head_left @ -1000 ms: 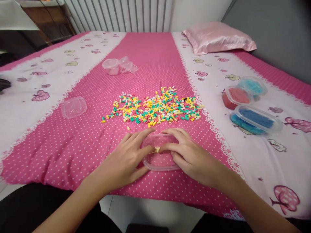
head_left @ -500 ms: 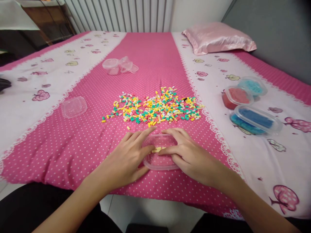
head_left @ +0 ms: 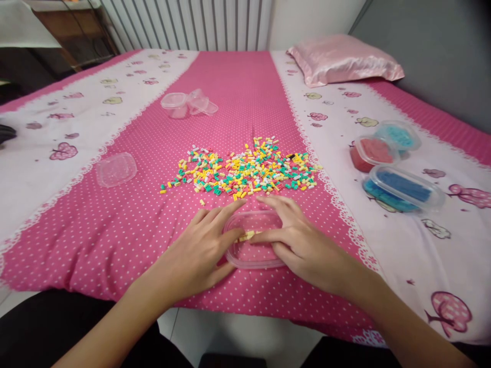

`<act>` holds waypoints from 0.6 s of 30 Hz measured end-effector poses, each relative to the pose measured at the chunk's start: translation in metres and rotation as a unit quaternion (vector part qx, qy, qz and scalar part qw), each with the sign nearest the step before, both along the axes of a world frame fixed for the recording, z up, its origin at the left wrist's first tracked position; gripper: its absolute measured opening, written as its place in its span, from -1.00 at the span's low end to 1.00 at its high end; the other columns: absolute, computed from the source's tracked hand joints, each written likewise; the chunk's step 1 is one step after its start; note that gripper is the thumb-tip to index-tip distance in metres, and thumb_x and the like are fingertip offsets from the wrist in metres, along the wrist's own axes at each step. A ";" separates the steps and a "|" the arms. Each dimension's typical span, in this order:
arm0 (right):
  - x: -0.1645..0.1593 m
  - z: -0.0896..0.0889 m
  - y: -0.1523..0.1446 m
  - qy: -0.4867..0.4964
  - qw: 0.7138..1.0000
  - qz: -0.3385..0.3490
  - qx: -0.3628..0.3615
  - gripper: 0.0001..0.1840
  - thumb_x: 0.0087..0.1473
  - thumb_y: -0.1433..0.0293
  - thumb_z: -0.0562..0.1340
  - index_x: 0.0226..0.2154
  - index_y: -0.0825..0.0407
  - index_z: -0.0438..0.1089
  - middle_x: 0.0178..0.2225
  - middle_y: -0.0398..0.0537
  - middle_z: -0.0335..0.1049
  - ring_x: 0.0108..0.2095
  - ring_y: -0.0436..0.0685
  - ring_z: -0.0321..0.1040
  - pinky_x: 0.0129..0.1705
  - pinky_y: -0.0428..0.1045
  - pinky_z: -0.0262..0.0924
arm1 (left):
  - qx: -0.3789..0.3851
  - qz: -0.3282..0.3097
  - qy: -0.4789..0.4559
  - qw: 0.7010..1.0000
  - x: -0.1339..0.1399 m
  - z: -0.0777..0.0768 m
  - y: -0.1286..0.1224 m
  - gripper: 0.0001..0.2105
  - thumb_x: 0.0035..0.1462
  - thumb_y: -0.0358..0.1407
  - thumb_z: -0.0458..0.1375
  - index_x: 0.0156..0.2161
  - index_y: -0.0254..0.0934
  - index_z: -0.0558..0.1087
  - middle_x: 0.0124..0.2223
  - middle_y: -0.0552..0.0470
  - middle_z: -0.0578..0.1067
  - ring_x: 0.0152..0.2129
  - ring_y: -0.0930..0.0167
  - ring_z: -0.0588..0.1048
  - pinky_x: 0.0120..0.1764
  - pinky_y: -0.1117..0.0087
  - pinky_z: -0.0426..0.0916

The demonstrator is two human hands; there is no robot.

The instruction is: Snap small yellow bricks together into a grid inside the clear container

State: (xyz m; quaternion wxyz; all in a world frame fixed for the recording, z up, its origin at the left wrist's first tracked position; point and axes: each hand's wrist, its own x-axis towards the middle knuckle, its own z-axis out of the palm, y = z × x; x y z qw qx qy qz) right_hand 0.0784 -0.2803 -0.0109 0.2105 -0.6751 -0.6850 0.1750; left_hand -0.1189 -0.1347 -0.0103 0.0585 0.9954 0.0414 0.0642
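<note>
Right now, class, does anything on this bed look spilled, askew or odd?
The small coloured pieces lie loose across the bedspread, beyond the clear container, so they look spilled, though they may have been tipped out deliberately. One dark piece stands out among the brighter ones. I see no damage.

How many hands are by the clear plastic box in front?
2: the left hand at the left side of that rounded box, and the right hand at its right; both reach toward small pale-yellow pieces.
</note>
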 end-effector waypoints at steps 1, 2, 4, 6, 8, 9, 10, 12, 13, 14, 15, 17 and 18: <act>-0.001 0.002 0.000 -0.014 1.000 -0.001 0.016 -0.52 0.21 0.55 0.07 -0.07 -0.19 0.59 0.42 -0.04 -0.11 0.42 0.24 -0.26 0.42 0.29 -0.22 | 0.001 -0.001 -0.003 1.000 0.000 -0.001 0.000 -0.63 0.16 -0.34 0.21 0.09 -0.28 0.39 0.41 -0.30 0.09 0.19 -0.04 0.34 0.08 -0.19 0.34; -0.002 0.003 0.000 -0.028 0.999 0.000 0.030 -0.54 0.20 0.55 0.08 -0.09 -0.16 0.60 0.43 -0.03 -0.12 0.43 0.26 -0.29 0.43 0.30 -0.26 | -0.001 -0.004 -0.005 1.000 0.000 -0.001 0.001 -0.62 0.17 -0.33 0.21 0.10 -0.29 0.38 0.41 -0.30 0.10 0.18 -0.03 0.35 0.08 -0.17 0.35; -0.005 0.006 0.002 -0.051 0.998 0.005 0.041 -0.59 0.19 0.53 0.10 -0.11 -0.10 0.60 0.43 0.01 -0.09 0.44 0.31 -0.30 0.43 0.32 -0.31 | -0.008 -0.007 -0.004 1.000 0.000 -0.003 0.002 -0.60 0.19 -0.30 0.21 0.13 -0.28 0.37 0.41 -0.28 0.11 0.19 0.00 0.34 0.09 -0.13 0.36; -0.009 0.007 0.004 -0.063 0.997 0.013 0.038 -0.62 0.20 0.49 0.11 -0.11 -0.05 0.59 0.42 0.05 -0.03 0.45 0.35 -0.31 0.43 0.33 -0.31 | -0.016 -0.007 0.000 1.000 0.000 -0.004 0.003 -0.60 0.22 -0.27 0.20 0.15 -0.26 0.36 0.43 -0.25 0.09 0.21 0.02 0.32 0.12 -0.11 0.35; -0.012 0.007 0.008 -0.070 0.997 0.017 0.035 -0.63 0.20 0.48 0.10 -0.11 -0.03 0.59 0.40 0.08 0.01 0.45 0.36 -0.31 0.43 0.33 -0.28 | -0.018 -0.003 0.004 1.000 0.000 -0.004 0.003 -0.61 0.24 -0.25 0.20 0.15 -0.24 0.36 0.44 -0.23 0.07 0.22 0.02 0.31 0.14 -0.13 0.34; -0.013 0.007 0.009 -0.074 0.996 0.017 0.036 -0.63 0.20 0.48 0.10 -0.12 -0.03 0.59 0.40 0.08 0.02 0.45 0.37 -0.30 0.42 0.33 -0.27 | -0.019 -0.002 0.005 1.000 0.000 -0.005 0.004 -0.61 0.24 -0.24 0.20 0.15 -0.24 0.37 0.44 -0.23 0.07 0.22 0.01 0.31 0.14 -0.15 0.33; -0.014 0.007 0.011 -0.078 0.996 0.017 0.036 -0.64 0.20 0.48 0.10 -0.13 -0.03 0.59 0.40 0.07 0.02 0.44 0.38 -0.28 0.42 0.33 -0.26 | -0.019 -0.001 0.006 1.000 0.000 -0.004 0.004 -0.61 0.24 -0.24 0.20 0.15 -0.24 0.37 0.44 -0.24 0.07 0.22 0.01 0.32 0.13 -0.16 0.33; -0.014 0.007 0.013 -0.085 0.996 0.018 0.033 -0.63 0.20 0.47 0.11 -0.12 -0.03 0.59 0.40 0.08 0.04 0.43 0.39 -0.24 0.42 0.34 -0.24 | -0.019 -0.004 0.005 1.000 0.000 -0.004 0.003 -0.59 0.24 -0.24 0.20 0.16 -0.26 0.36 0.43 -0.26 0.09 0.21 0.02 0.32 0.13 -0.14 0.35; -0.014 0.007 0.013 -0.087 0.996 0.020 0.031 -0.63 0.20 0.47 0.11 -0.11 -0.03 0.59 0.39 0.08 0.06 0.43 0.39 -0.22 0.42 0.34 -0.24 | -0.019 -0.007 0.004 1.000 -0.001 -0.004 0.003 -0.58 0.24 -0.24 0.20 0.18 -0.28 0.35 0.43 -0.27 0.10 0.22 0.03 0.32 0.13 -0.12 0.35; -0.014 0.007 0.013 -0.089 0.995 0.022 0.029 -0.63 0.20 0.47 0.11 -0.11 -0.03 0.59 0.39 0.08 0.07 0.43 0.39 -0.21 0.41 0.34 -0.23 | -0.019 -0.010 0.002 1.000 -0.001 -0.004 0.003 -0.56 0.24 -0.25 0.20 0.19 -0.29 0.34 0.42 -0.29 0.11 0.22 0.04 0.32 0.13 -0.11 0.35; -0.014 0.007 0.013 -0.090 0.995 0.023 0.028 -0.64 0.20 0.47 0.11 -0.12 -0.04 0.60 0.38 0.07 0.08 0.42 0.39 -0.20 0.41 0.34 -0.22 | -0.019 -0.012 0.001 1.000 -0.001 -0.004 0.003 -0.55 0.24 -0.25 0.20 0.20 -0.29 0.33 0.41 -0.30 0.12 0.22 0.05 0.32 0.13 -0.09 0.35; -0.014 0.008 0.013 -0.088 0.995 0.025 0.028 -0.65 0.21 0.47 0.10 -0.14 -0.05 0.60 0.38 0.05 0.08 0.43 0.38 -0.20 0.41 0.35 -0.21 | -0.022 -0.011 0.003 1.000 -0.001 -0.004 0.003 -0.55 0.24 -0.25 0.21 0.20 -0.29 0.34 0.41 -0.30 0.13 0.22 0.05 0.31 0.13 -0.09 0.35; -0.014 0.008 0.012 -0.086 0.996 0.025 0.029 -0.65 0.22 0.46 0.10 -0.15 -0.06 0.59 0.38 0.04 0.08 0.43 0.38 -0.21 0.41 0.35 -0.21 | -0.024 -0.009 0.005 1.000 -0.001 -0.004 0.003 -0.56 0.24 -0.25 0.21 0.19 -0.28 0.35 0.41 -0.29 0.13 0.22 0.05 0.32 0.12 -0.09 0.35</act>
